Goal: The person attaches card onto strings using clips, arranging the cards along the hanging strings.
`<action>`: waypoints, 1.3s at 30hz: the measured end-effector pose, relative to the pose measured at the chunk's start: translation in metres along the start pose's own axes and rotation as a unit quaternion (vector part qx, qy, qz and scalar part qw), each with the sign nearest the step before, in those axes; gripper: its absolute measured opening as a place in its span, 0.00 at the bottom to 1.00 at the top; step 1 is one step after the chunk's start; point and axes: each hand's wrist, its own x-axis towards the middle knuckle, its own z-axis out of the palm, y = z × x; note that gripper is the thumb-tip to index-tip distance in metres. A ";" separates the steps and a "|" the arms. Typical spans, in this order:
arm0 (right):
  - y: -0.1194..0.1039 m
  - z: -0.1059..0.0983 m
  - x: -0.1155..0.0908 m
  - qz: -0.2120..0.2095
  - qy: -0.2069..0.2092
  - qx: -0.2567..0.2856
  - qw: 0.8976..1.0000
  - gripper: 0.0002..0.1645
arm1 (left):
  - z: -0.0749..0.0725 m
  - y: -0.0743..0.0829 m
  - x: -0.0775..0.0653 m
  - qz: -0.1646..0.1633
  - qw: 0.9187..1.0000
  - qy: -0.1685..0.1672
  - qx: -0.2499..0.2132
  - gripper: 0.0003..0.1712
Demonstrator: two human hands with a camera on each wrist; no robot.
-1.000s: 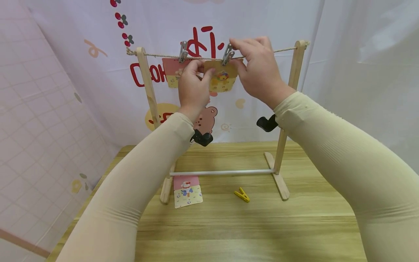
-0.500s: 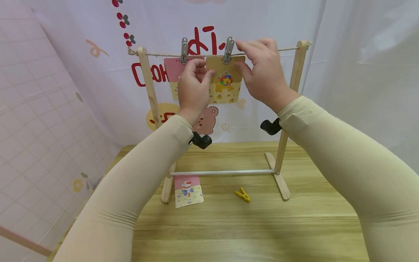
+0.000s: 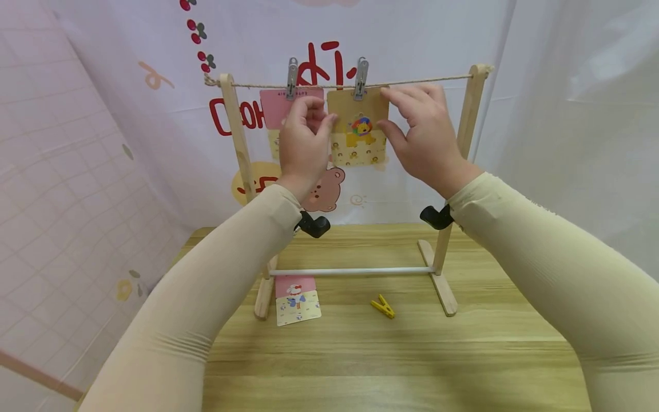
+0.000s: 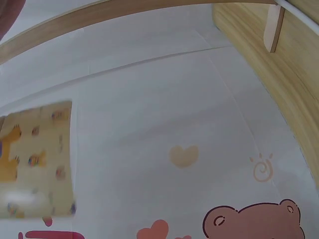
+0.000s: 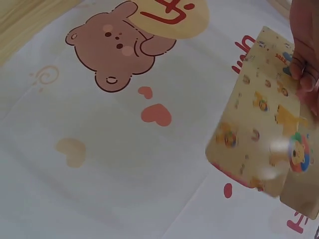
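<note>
A brown and yellow lion card (image 3: 360, 129) hangs from a rope (image 3: 412, 81), held by a metal clothespin (image 3: 362, 77). My left hand (image 3: 304, 143) is at its left edge, the thumb tip overlapping that edge and the fingers loosely bent. At the opposite edge, my right hand (image 3: 427, 131) touches the card with index fingertip and thumb. To the left, partly behind my left hand, a pink and yellow card (image 3: 273, 109) hangs from another metal clothespin (image 3: 292, 77). The lion card (image 4: 35, 164) shows in part in the left wrist view.
The rope spans two wooden posts (image 3: 239, 131) joined low down by a white rod (image 3: 350, 271). On the wooden table (image 3: 391, 366) lie another pink and yellow card (image 3: 297, 306) and a yellow clothespin (image 3: 382, 307). A printed white cloth (image 3: 401, 34) hangs behind.
The lion card and its clothespin have swung from tilted to hanging straight. My right hand has left the clothespin and moved down and right to the card's edge. My left hand stays near its place.
</note>
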 end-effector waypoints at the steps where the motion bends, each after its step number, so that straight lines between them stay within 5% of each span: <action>1: 0.000 0.000 -0.002 0.002 -0.003 0.000 1.000 0.27 | -0.001 0.000 -0.001 -0.001 1.000 -0.001 -0.001 0.18; 18: 0.013 0.005 -0.036 0.008 -0.034 0.016 0.999 0.26 | -0.024 -0.010 -0.024 0.047 0.998 -0.033 0.029 0.17; 39: 0.021 0.018 -0.085 0.017 -0.083 0.022 0.996 0.29 | -0.061 -0.056 -0.058 0.059 0.986 -0.126 0.088 0.18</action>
